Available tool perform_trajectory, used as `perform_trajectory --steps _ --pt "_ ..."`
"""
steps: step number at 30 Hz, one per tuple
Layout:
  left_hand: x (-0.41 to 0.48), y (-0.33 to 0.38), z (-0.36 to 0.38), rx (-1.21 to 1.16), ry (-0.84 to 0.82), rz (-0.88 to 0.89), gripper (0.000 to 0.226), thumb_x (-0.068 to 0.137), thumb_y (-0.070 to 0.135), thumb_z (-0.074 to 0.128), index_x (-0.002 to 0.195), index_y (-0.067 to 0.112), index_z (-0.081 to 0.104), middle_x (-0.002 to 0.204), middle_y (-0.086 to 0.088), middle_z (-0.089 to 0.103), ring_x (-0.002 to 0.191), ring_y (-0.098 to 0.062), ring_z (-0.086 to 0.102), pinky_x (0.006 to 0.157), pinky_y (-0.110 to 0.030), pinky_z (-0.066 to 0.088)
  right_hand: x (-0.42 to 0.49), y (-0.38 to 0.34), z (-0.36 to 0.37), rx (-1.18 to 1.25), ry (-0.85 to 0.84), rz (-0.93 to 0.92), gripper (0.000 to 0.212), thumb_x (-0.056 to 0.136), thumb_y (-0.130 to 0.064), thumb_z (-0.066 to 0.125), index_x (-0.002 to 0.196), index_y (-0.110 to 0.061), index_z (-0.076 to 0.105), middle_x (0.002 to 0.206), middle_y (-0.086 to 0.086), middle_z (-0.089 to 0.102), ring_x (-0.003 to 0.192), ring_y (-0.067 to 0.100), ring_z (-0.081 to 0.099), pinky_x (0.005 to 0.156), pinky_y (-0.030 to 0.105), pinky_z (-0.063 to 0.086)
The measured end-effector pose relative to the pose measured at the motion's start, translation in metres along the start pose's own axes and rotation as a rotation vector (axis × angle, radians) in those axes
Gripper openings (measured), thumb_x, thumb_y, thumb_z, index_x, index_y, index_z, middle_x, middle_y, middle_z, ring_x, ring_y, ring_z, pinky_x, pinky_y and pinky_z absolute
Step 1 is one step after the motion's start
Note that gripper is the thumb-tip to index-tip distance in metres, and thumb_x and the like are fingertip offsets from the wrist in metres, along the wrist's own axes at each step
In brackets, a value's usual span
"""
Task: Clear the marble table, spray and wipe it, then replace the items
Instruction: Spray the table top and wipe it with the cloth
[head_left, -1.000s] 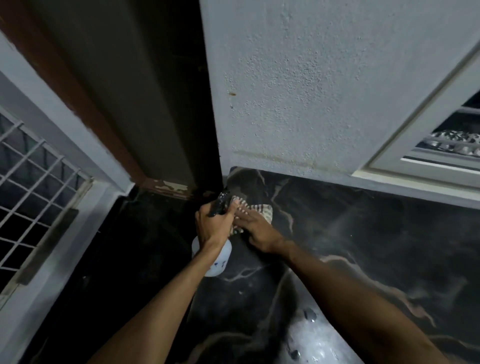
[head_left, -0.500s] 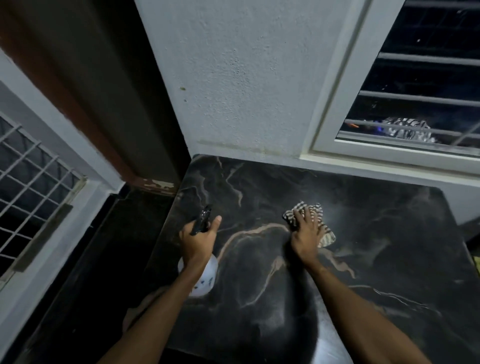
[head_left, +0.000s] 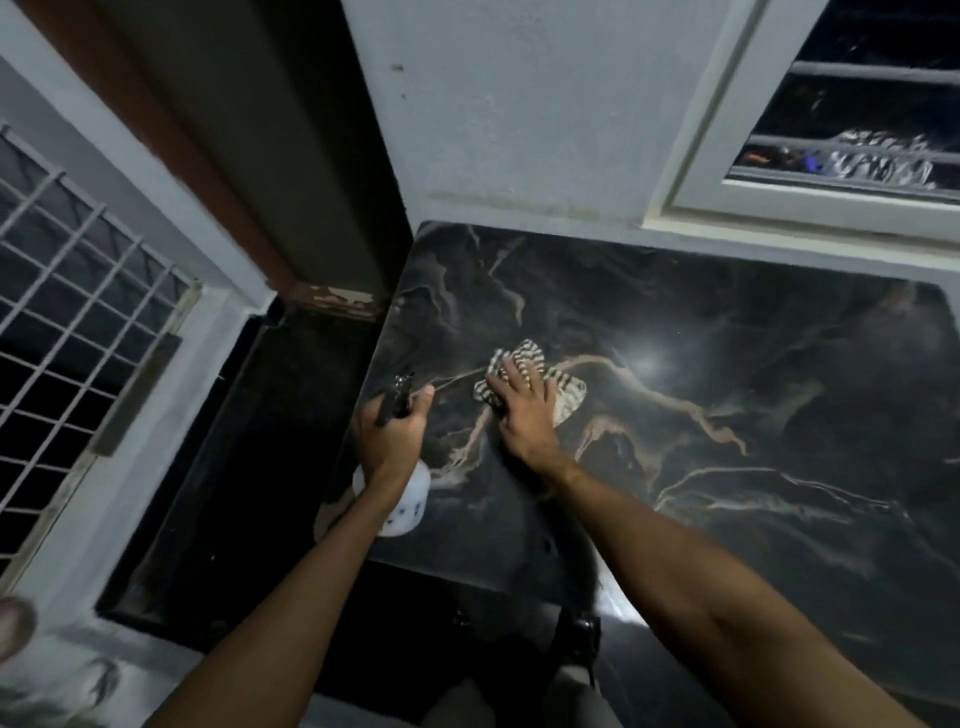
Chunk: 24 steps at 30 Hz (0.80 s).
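The black marble table (head_left: 727, 364) with pale veins fills the right half of the head view. My right hand (head_left: 522, 410) presses flat on a striped cloth (head_left: 569, 392) lying on the table's left part. My left hand (head_left: 392, 431) grips a white spray bottle (head_left: 408, 501) with a black trigger head, held upright over the table's left edge. Nothing else stands on the tabletop.
A white wall (head_left: 519, 104) backs the table, with a barred window (head_left: 857, 119) at the upper right. A dark door frame (head_left: 249, 156) and a metal grille (head_left: 67, 312) are on the left. Dark floor lies below the table's left edge.
My right hand slid the cloth from the far left corner out across the table, then back left toward the bottle. My left hand kept hold of the spray bottle.
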<state>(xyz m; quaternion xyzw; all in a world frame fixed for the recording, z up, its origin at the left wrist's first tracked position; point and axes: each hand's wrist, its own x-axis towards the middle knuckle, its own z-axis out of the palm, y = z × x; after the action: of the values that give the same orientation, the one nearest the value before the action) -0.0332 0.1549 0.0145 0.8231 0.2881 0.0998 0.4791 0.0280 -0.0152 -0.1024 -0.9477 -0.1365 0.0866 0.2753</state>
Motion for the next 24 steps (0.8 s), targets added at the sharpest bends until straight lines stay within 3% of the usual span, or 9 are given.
perform_trajectory --steps 2,4,8,9,14,16,19,20,24 --pt "0.003 -0.009 -0.014 0.006 -0.013 -0.023 0.033 0.082 0.041 0.079 0.071 0.011 0.073 0.074 -0.012 0.073 0.082 -0.035 0.070 0.075 -0.044 0.057 -0.029 -0.035 0.026 0.053 -0.122 -0.226 0.075 0.077 -0.010 0.051 0.149 -0.027 0.044 0.166 0.000 0.019 0.154 0.029 0.006 0.120 0.056 -0.004" --pt "0.005 -0.019 -0.034 -0.008 -0.019 -0.051 0.034 0.081 0.047 0.077 0.067 0.017 0.070 0.076 -0.011 0.073 0.087 -0.037 0.068 0.079 -0.045 0.057 -0.037 -0.042 0.035 0.096 -0.133 -0.300 0.073 0.077 -0.007 0.048 0.147 -0.027 0.047 0.164 -0.001 0.024 0.153 0.021 0.011 0.122 0.051 -0.006" --pt "0.015 -0.041 -0.074 0.003 -0.001 -0.035 0.043 0.084 0.041 0.076 0.053 0.026 0.051 0.069 -0.009 0.069 0.083 -0.032 0.066 0.078 -0.035 0.051 -0.002 -0.064 0.043 0.024 0.041 0.110 0.071 0.078 -0.011 0.052 0.146 -0.031 0.048 0.164 -0.002 0.026 0.152 0.025 0.015 0.119 0.062 0.001" --pt "0.017 -0.046 -0.081 0.009 0.011 -0.043 0.044 0.085 0.041 0.076 0.052 0.026 0.050 0.068 -0.009 0.069 0.083 -0.032 0.066 0.077 -0.033 0.048 -0.003 -0.083 0.052 -0.010 0.027 0.114 0.073 0.076 -0.011 0.053 0.147 -0.030 0.047 0.165 0.000 0.023 0.152 0.029 0.011 0.118 0.063 -0.001" --pt "0.022 -0.072 -0.105 0.021 0.001 -0.069 0.035 0.085 0.045 0.074 0.061 0.023 0.059 0.076 -0.010 0.072 0.092 -0.034 0.065 0.078 -0.027 0.039 -0.072 -0.139 0.098 -0.066 -0.284 -0.422 0.083 0.070 -0.008 0.054 0.150 -0.029 0.042 0.166 -0.003 0.018 0.154 0.026 0.004 0.119 0.059 -0.008" --pt "0.019 -0.073 -0.108 -0.002 -0.011 -0.057 0.036 0.084 0.044 0.075 0.059 0.024 0.058 0.074 -0.009 0.070 0.095 -0.035 0.064 0.079 -0.031 0.045 -0.067 -0.112 0.084 -0.064 -0.202 -0.323 0.084 0.070 -0.009 0.050 0.150 -0.033 0.041 0.166 -0.007 0.018 0.154 0.021 0.007 0.119 0.062 -0.005" --pt "0.010 -0.072 -0.107 -0.018 -0.043 -0.037 0.041 0.084 0.042 0.076 0.053 0.027 0.054 0.066 -0.002 0.065 0.090 -0.034 0.065 0.080 -0.040 0.054 -0.069 -0.090 0.066 -0.047 -0.013 0.086 0.082 0.071 -0.013 0.048 0.150 -0.032 0.040 0.167 -0.003 0.017 0.153 0.027 0.010 0.117 0.066 0.007" --pt "0.005 -0.072 -0.106 -0.023 -0.047 -0.033 0.040 0.083 0.042 0.076 0.053 0.027 0.054 0.065 -0.002 0.065 0.087 -0.034 0.066 0.080 -0.043 0.055 -0.077 -0.100 0.071 -0.050 0.001 0.111 0.083 0.071 -0.014 0.050 0.151 -0.030 0.039 0.167 0.000 0.015 0.153 0.030 0.008 0.117 0.065 0.007" --pt "-0.015 -0.071 -0.093 -0.009 -0.104 -0.007 0.034 0.082 0.048 0.074 0.070 0.016 0.070 0.076 -0.007 0.072 0.089 -0.034 0.067 0.080 -0.046 0.057 -0.136 -0.138 0.107 -0.086 -0.177 -0.269 0.085 0.070 -0.011 0.054 0.152 -0.026 0.037 0.167 0.000 0.016 0.153 0.030 0.007 0.119 0.061 0.006"
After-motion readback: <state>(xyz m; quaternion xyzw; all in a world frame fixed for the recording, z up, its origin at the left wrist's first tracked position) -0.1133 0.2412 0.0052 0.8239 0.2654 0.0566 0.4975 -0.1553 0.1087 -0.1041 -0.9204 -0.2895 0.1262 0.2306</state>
